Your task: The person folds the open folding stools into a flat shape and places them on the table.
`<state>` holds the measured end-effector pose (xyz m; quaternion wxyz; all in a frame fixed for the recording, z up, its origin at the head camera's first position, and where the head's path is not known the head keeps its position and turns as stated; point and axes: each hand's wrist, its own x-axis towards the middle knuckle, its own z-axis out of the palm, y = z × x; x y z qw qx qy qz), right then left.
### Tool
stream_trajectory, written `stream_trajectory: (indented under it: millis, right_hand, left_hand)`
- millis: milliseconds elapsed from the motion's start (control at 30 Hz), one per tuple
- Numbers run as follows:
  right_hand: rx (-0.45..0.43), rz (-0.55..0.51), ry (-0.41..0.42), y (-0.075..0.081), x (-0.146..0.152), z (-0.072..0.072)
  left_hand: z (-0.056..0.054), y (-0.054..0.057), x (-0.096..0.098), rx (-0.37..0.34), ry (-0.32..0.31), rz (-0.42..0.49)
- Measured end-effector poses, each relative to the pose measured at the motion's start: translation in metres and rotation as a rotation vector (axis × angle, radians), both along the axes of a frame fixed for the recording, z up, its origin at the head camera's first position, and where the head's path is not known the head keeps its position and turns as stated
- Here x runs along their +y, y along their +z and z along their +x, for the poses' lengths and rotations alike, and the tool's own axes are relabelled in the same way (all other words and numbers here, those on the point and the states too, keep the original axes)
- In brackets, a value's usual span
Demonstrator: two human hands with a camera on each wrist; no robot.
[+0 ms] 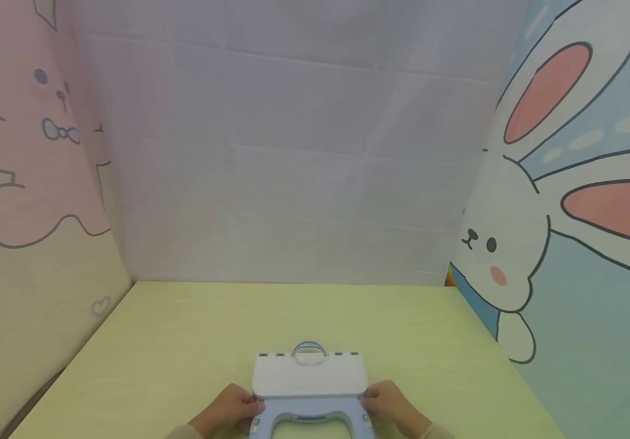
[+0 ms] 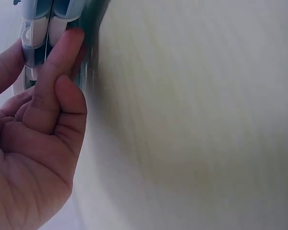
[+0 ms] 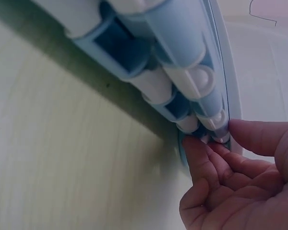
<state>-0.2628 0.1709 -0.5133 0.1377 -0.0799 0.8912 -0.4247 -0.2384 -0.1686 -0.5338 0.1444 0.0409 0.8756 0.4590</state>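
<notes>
A folding stool (image 1: pixel 309 383), white panel above and light-blue legs below, lies folded at the near edge of the head view. A small carry handle (image 1: pixel 308 346) sticks up from its far edge. My left hand (image 1: pixel 230 405) grips its left side, thumb on top and fingers tucked beneath. On the opposite side my right hand (image 1: pixel 392 405) pinches the edge the same way. In the left wrist view, fingers curl round the stool's hinged joints (image 2: pixel 36 28). The right wrist view has the thumb and fingers at the far end of the blue and white hinge row (image 3: pixel 182 72).
A pale yellow table (image 1: pixel 227 329) spreads under and beyond the stool. A plain white sheet (image 1: pixel 293 152) hangs behind it. Side panels with cartoon drawings stand left (image 1: pixel 30 280) and right (image 1: pixel 594 329).
</notes>
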Motion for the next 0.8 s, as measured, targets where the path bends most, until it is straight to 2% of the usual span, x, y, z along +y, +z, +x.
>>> stream_trajectory:
  millis: [267,600,700,800]
  right_hand:
    - [-0.046,0.022,0.029,0.0023,0.0003,-0.0049]
    - [-0.022,-0.030,0.067,0.0054,0.0005,-0.0043]
    - [-0.025,-0.025,0.063,0.0049,-0.0001,-0.0051]
    - [-0.026,-0.021,0.063,0.0051,-0.0007,-0.0067]
  left_hand:
    - [-0.0011,0.0011,-0.0012,-0.017,-0.002,-0.014]
    - [-0.0012,0.0080,-0.0010,-0.055,0.015,0.018]
    - [-0.0016,0.0071,-0.0027,-0.054,-0.003,0.047]
    - [-0.0033,0.0074,-0.0053,-0.017,-0.046,0.052]
